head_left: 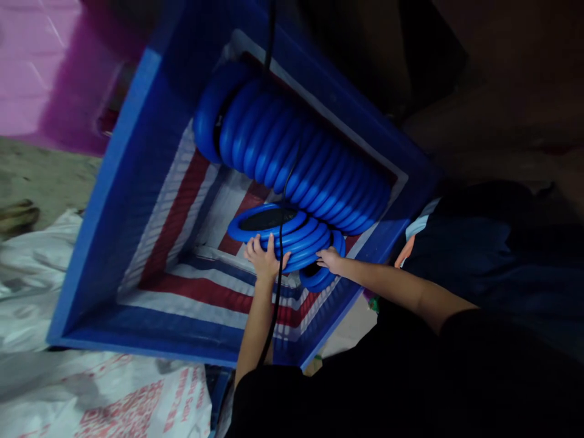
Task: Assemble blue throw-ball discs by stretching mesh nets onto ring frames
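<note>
Head view: we've got both hands down in big blue plastic crate [104, 194], red-white-blue striped sheet [191, 289] lining it. Left hand [264, 260] half open, fingers spread, thumb out, touching near side of short tilted stack of glossy blue rings [303, 243]. Our right hand [329, 258] at stack's right end, fingers partly curled against rings; can't tell if gripping. Stack sits just beside long row of thick glossy blue rings [269, 140].
</note>
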A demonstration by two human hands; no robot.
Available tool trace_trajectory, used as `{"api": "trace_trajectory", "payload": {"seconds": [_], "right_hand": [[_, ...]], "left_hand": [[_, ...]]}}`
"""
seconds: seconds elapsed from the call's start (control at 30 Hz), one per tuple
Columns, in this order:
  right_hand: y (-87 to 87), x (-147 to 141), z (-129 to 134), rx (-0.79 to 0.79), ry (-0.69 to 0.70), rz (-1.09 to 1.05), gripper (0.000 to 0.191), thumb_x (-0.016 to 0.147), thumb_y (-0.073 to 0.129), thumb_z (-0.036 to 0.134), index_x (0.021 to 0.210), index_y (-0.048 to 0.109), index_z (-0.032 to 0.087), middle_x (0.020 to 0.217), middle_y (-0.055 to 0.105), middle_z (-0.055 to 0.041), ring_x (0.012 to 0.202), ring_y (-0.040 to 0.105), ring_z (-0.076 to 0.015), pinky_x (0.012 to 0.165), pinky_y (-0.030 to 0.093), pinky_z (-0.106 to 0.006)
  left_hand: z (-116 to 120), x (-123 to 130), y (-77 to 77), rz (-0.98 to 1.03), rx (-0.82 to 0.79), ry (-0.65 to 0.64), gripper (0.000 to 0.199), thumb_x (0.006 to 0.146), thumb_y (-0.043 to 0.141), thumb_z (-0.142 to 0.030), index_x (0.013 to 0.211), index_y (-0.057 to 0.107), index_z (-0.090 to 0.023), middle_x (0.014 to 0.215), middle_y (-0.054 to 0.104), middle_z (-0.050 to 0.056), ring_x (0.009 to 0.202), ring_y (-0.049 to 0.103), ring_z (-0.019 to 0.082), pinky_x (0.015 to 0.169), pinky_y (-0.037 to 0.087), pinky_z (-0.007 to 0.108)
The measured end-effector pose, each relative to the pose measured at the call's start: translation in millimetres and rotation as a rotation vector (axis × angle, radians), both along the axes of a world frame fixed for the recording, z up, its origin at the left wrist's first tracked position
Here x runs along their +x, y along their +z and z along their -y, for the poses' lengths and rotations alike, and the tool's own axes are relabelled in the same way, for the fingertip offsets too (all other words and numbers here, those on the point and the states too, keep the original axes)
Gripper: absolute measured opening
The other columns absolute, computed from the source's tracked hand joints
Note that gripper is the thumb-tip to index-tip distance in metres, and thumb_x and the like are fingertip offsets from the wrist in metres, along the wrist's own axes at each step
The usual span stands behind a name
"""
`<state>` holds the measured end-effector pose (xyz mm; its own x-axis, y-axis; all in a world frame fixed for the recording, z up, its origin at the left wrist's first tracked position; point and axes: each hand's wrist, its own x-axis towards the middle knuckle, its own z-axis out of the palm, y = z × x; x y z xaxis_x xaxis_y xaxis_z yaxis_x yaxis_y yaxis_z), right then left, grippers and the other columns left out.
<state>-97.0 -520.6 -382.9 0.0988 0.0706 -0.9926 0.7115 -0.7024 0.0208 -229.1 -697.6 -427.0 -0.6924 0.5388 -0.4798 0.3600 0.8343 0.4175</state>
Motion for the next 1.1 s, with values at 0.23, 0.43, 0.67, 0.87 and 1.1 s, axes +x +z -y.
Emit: {"api": "trace_trajectory", "payload": {"seconds": [0.23,0.43,0.67,0.87,1.1], "right_hand": [[-3.6,2.2,8.4,0.008,0.058,-0.013,0.04,0.103,0.069,0.038,0.137,0.063,0.018,0.136,0.066,-0.0111,0.114,0.07,-0.0253,0.095,0.063,-0.047],[-9.5,5.7,6.1,0.014,0.09,-0.065,0.04,0.103,0.069,0.038,0.137,0.063,0.018,0.137,0.066,-0.0112,0.115,0.07,-0.0255,0.095,0.063,-0.047],[-7.7,3.3,3.3,0.014,0.125,-0.102,0.041,0.102,0.069,0.038,0.138,0.063,0.018,0.137,0.066,-0.0113,0.114,0.07,-0.0255,0.094,0.063,-0.047],[6.0,7.5,-9.1,0.013,0.215,-0.104,0.041,0.102,0.07,0.037,0.138,0.062,0.019,0.138,0.065,-0.0115,0.115,0.069,-0.0258,0.095,0.063,-0.047],[16.5,8.3,-10.8,0.021,0.488,-0.112,0.041,0.102,0.07,0.037,0.138,0.063,0.018,0.137,0.066,-0.0112,0.115,0.07,-0.0256,0.095,0.063,-0.047]], "left_hand": [[-3.2,24.1,11.0,-0.012,-0.008,0.136,0.074,0.094,0.053,-0.052,0.152,0.054,-0.008,0.156,0.048,0.031,0.155,0.032,0.047,0.125,0.016,0.066],[-13.5,-24.5,10.4,0.248,-0.07,0.14,0.06,0.099,0.044,-0.06,0.129,0.069,-0.015,0.133,0.07,0.024,0.134,0.058,0.044,0.119,0.035,0.061],[-64.0,-66.5,-20.5,0.588,-0.092,0.02,0.065,0.076,0.078,-0.072,0.117,0.075,-0.021,0.127,0.077,0.016,0.126,0.068,0.043,0.108,0.05,0.048],[-74.6,-51.8,-16.5,0.735,-0.039,0.075,0.083,0.065,0.09,-0.054,0.134,0.066,-0.013,0.126,0.077,0.018,0.12,0.071,0.04,0.105,0.054,0.047],[-58.2,-47.4,1.9,0.901,0.062,0.176,0.079,0.07,0.084,-0.05,0.139,0.065,-0.016,0.116,0.08,0.01,0.113,0.074,0.035,0.1,0.06,0.046]]}}
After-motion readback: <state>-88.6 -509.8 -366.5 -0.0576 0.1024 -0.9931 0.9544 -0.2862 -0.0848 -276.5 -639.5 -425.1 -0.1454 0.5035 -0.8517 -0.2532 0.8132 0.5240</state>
